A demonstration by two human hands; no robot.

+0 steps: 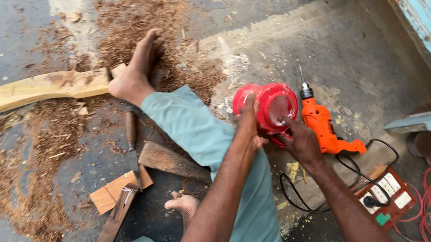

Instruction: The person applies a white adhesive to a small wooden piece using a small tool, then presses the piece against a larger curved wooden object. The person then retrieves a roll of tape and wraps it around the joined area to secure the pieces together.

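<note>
Head view: both hands clasped on red plastic jar, left hand wrapped round its side, right hand pressed at its mouth. Orange drill just right of grip. Step judged: opening jar. Next: firm counter-twist.

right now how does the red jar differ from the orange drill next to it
The red jar is held up between the left hand and right hand; the orange drill lies untouched on the floor. The jar is round and see-through; the drill is solid, pistol-shaped, with a metal bit and a black cord. Both are brightly coloured plastic.
</note>
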